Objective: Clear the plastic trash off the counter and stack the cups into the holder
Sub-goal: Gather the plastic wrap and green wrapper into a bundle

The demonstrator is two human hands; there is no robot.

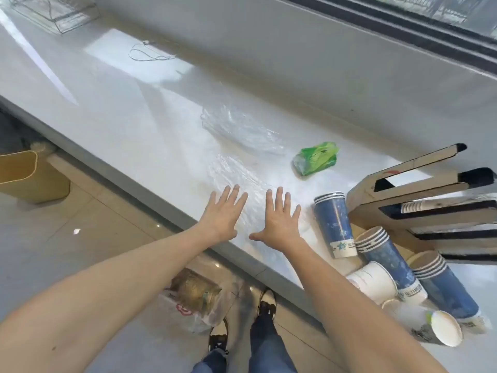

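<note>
Two hands are working the trash step first, judging from the head view: left hand (pixel 224 215) and right hand (pixel 279 220) are hovering side by side at the counter (pixel 121 103) front edge, fingers spread flat, gripping nothing, over a clear plastic sheet (pixel 236 170). More crumpled clear plastic (pixel 239 127) is lying at 12 o'clock from the hands, a green wrapper (pixel 316 157) at 1 o'clock. Next move is probably calling for gathering the film into a bunch. Blue cup stacks (pixel 333 227) and white cups (pixel 373 281) are lying toppled at 3 to 4 o'clock, touching the cardboard holder (pixel 419 195); they are crowding the sheet's right edge. A yellow bin (pixel 29 176) is sitting on the floor at 9 o'clock.
</note>
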